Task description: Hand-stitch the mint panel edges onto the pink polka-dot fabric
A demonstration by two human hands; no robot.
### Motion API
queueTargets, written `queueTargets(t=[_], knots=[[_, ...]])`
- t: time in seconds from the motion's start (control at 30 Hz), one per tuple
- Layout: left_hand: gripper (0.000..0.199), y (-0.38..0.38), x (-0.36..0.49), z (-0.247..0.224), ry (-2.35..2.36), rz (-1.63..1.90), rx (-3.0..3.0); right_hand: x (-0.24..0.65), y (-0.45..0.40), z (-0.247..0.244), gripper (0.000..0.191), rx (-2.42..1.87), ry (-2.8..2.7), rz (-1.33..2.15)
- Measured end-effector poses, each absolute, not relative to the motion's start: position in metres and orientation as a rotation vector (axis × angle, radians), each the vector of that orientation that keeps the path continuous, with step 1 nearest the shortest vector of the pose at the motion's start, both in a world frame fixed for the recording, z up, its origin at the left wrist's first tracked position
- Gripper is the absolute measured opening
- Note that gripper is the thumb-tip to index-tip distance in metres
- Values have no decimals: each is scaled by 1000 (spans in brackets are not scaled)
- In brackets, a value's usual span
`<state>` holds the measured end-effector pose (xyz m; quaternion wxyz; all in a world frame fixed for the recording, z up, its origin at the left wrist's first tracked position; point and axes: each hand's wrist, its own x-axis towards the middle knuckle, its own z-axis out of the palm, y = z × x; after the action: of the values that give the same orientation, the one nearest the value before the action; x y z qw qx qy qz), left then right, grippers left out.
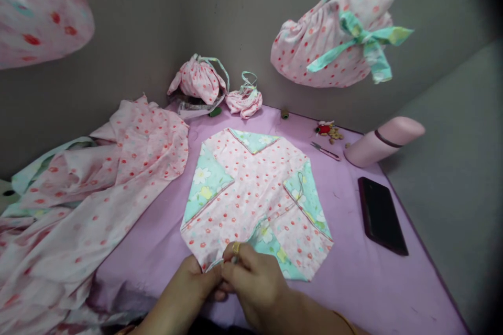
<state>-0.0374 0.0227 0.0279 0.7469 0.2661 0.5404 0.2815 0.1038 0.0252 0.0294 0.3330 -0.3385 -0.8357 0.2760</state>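
Observation:
A pink dotted cloth [251, 183] with mint flowered triangles folded at its corners lies spread on the purple tabletop. Its near edge is pinched between the thumb and fingers of my left hand [192, 282]. My right hand [255, 277], with a gold ring, is closed right beside the left thumb at that same edge; whatever its fingertips hold is too small to make out. A thin thread with a loop rests across the right mint triangle [310, 199] and runs toward the right hand.
Pink fabric [145, 146] is heaped at the left. Small scissors [326, 151], a pink bottle [383, 141] and a black phone [382, 214] lie or stand at the right. Pouches [198, 79] sit at the back; a bow-tied pouch [326, 44] hangs above. A purple tabletop [341, 282] borders grey walls.

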Motion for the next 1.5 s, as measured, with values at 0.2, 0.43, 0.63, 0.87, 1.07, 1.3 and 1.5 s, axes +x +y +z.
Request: queueTargets(t=[0.2, 0.43, 0.63, 0.87, 1.07, 1.3, 1.5], knots=[[26, 17, -41, 20, 1285, 703, 573, 132, 62, 63, 13, -1099, -947, 1586], [37, 17, -44, 26, 1202, 701, 423, 239, 141, 75, 19, -1281, -775, 689], [32, 19, -43, 24, 1194, 676, 395, 240, 136, 56, 11, -1227, -1037, 312], [28, 20, -41, 24, 1233, 663, 404, 163, 81, 38, 11, -1038, -2296, 939], [30, 20, -41, 26, 1228, 662, 428, 160, 78, 32, 17, -1012, -2463, 832], [35, 18, -43, 26, 1238, 633, 427, 187, 96, 40, 15, -1343, -2066, 510], [31, 18, -44, 27, 1245, 636, 415, 216, 111, 39, 13, -1596, -1691, 112]])
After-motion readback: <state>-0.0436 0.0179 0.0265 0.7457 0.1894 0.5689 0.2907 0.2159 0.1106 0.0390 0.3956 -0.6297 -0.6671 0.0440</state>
